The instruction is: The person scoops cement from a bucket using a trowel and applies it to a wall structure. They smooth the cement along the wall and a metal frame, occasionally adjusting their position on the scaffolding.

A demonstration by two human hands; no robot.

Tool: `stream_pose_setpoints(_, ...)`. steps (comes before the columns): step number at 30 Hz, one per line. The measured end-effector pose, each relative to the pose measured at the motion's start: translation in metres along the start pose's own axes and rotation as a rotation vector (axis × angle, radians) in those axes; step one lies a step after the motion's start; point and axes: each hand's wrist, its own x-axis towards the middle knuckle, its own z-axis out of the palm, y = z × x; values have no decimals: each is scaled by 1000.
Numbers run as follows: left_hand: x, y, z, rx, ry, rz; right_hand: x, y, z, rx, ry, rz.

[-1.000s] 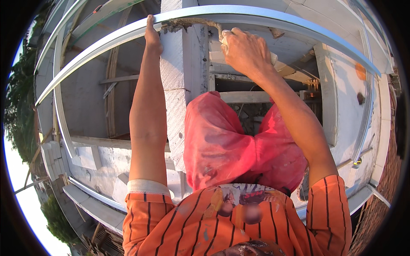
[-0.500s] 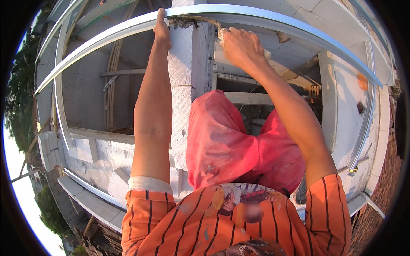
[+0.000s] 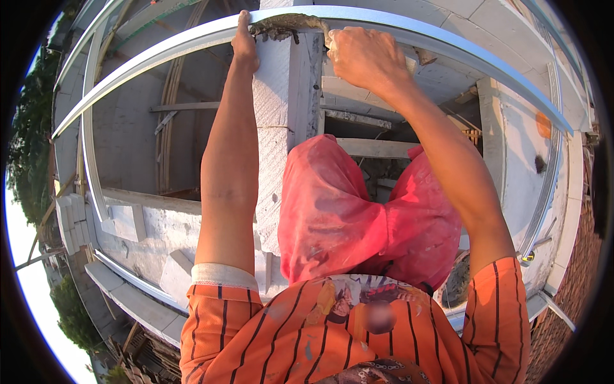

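A long silvery metal channel (image 3: 358, 16) spans the top of the view, crossing the end of a white block wall (image 3: 272, 96). My left hand (image 3: 244, 46), arm stretched out, is closed on this channel, with a finger over its upper edge. In my right hand (image 3: 371, 59) is a trowel (image 3: 295, 23), gripped by its handle, most of which my fingers hide. Its worn, brownish blade points left and lies along the channel just right of my left hand. Dark wet mortar (image 3: 275, 33) clings beneath the blade at the wall's top end.
Open bays drop away on both sides of the wall, with timber props (image 3: 170, 121) in the left one. More metal channels (image 3: 93, 147) stand at the left. Loose white blocks (image 3: 128, 221) lie lower left. A tape measure (image 3: 527, 257) rests at the right.
The trowel blade has rolled from nearly edge-on to showing more of its face. My right hand has turned and shifted slightly down. My left hand keeps its place on the channel.
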Motion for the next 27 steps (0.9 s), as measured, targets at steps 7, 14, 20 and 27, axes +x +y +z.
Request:
stream_pose_setpoints(7,-23,11,18,59,62,44,6,6,-8,-33,-218,32)
stream_pose_setpoints(14,-9,3,7,0,40,18,6,4,-4,16,-210,41)
stream_pose_setpoints(20,-15,7,11,24,67,4,-6,8,2,-121,-143,24)
stream_pose_setpoints(27,-12,4,9,56,63,-8,-4,12,18,-79,-160,30)
